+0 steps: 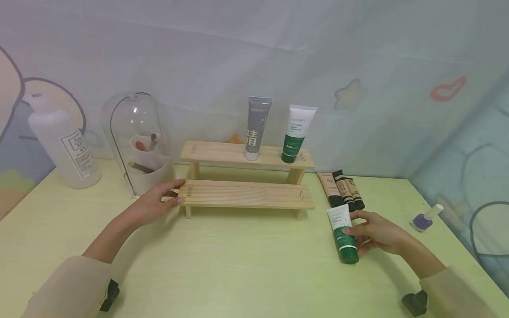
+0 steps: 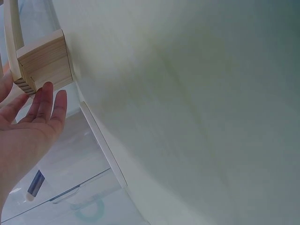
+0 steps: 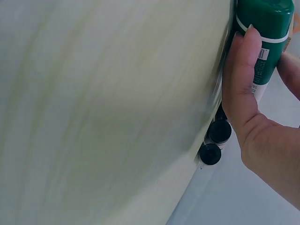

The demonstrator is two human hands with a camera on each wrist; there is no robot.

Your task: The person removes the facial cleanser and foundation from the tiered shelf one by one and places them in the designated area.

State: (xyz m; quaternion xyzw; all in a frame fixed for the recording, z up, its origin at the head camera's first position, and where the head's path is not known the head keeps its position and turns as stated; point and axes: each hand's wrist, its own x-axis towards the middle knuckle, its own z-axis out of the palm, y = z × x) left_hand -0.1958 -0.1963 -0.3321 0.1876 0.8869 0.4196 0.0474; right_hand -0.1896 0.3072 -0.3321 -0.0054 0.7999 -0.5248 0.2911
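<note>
Label text on green-white tube [image 1: 344, 236] too small to read. Tube lies on table [image 1: 246, 260], front right of wooden rack [image 1: 246, 194], gripped by right hand [image 1: 375, 233]. Left hand [image 1: 157, 202] flat-fingered, touching rack's lower-step end.

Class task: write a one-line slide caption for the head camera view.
Left hand touches a wooden two-step shelf while the right hand grips a green-and-white tube on the table.

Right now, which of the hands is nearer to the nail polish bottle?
Right. The right hand grips a green and white tube on the table, just left of the nail polish bottle. The left hand touches the wooden shelf's far left end.
</note>
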